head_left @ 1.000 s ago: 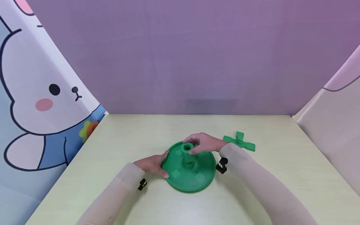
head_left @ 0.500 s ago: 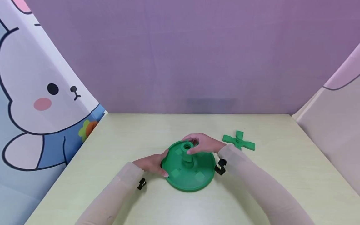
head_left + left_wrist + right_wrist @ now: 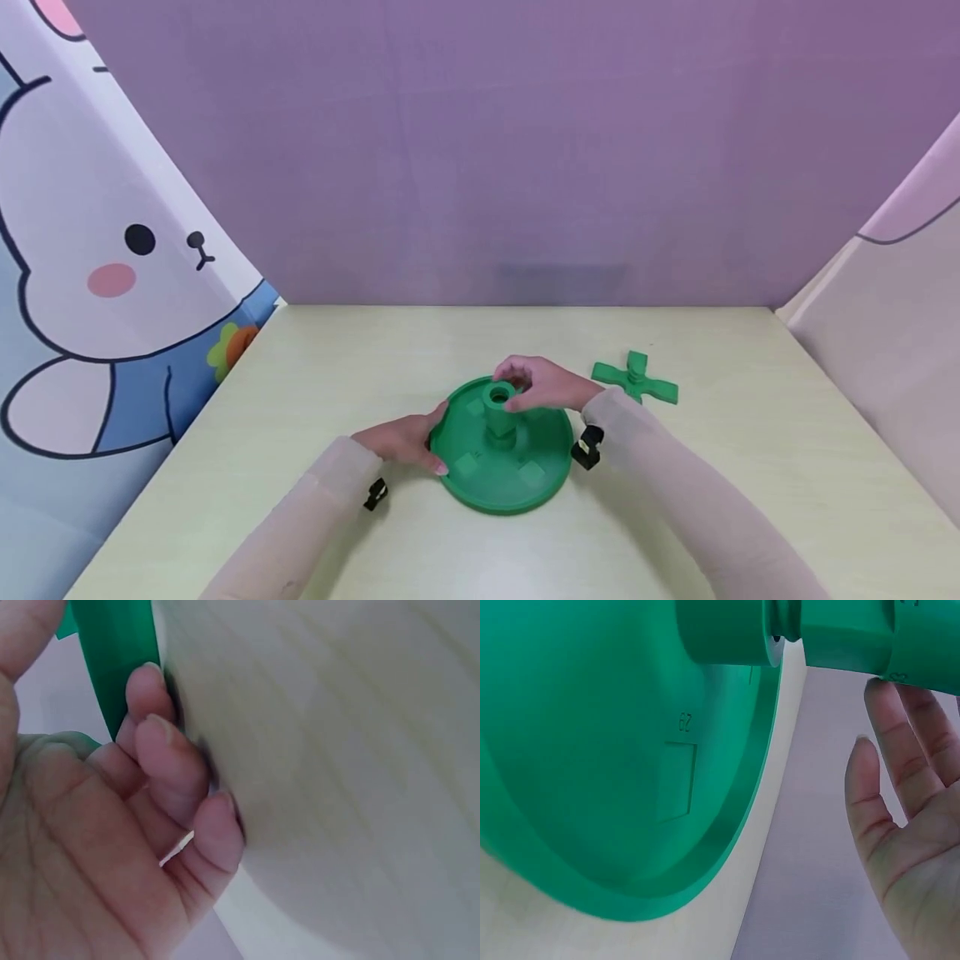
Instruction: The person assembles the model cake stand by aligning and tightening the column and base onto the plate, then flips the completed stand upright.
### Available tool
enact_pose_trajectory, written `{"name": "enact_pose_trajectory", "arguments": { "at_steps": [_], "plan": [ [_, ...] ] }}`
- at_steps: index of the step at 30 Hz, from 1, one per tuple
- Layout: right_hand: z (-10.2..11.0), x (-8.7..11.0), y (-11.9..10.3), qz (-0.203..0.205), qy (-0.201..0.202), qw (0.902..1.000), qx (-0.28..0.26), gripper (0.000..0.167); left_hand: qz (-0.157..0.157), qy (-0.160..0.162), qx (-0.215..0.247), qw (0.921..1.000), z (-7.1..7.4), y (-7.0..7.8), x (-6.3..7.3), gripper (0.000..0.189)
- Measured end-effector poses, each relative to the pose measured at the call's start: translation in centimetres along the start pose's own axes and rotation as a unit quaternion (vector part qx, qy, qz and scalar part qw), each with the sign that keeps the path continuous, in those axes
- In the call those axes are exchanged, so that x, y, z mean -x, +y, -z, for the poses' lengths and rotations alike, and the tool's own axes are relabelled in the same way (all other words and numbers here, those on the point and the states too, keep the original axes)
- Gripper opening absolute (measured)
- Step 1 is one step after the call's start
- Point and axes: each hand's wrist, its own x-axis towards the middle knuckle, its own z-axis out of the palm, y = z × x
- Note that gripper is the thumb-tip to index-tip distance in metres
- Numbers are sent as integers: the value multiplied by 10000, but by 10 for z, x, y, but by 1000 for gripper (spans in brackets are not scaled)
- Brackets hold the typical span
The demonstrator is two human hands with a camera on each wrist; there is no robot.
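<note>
A round green base (image 3: 498,492) with a raised rim lies on the table, a short collar (image 3: 724,634) at its centre. From that collar rises a green tube (image 3: 498,417) with a hollow top. My left hand (image 3: 405,440) grips the base's left edge, thumb and index finger spread along the rim. In the left wrist view, its other fingers (image 3: 176,772) curl low beside the rim. My right hand (image 3: 546,385) holds the tube near its top between thumb and fingers. Fingertips touch the tube's side in the right wrist view.
A green cross-shaped piece (image 3: 636,382) with a raised centre lies on the table (image 3: 360,358) beyond the right wrist. A purple cloth (image 3: 525,150) hangs at the table's back edge, with printed panels at both sides.
The tube has turned slightly, showing a different side, and my right fingers have shifted a little around its top. My left hand stays at the base's rim.
</note>
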Motion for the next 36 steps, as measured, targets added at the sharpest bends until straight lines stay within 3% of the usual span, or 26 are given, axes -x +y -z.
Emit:
{"name": "enact_pose_trajectory", "arguments": {
  "at_steps": [6,15,22,29,36],
  "plan": [
    [-2,-2,-2,-34,37,10000,55,46,40,-26,6,10000,1,2,1,112],
    [1,2,-3,34,-13,9997,230,44,152,8,-60,9999,1,6,0,112],
    [-3,2,1,-48,-2,9999,146,52,285,34,-183,9994,2,3,6,110],
    [-8,0,-1,-206,195,9996,-42,49,147,51,-41,9999,0,0,8,109],
    [-8,-2,-3,-240,150,9992,299,59,282,136,-26,9995,0,0,7,109]
  ]
}}
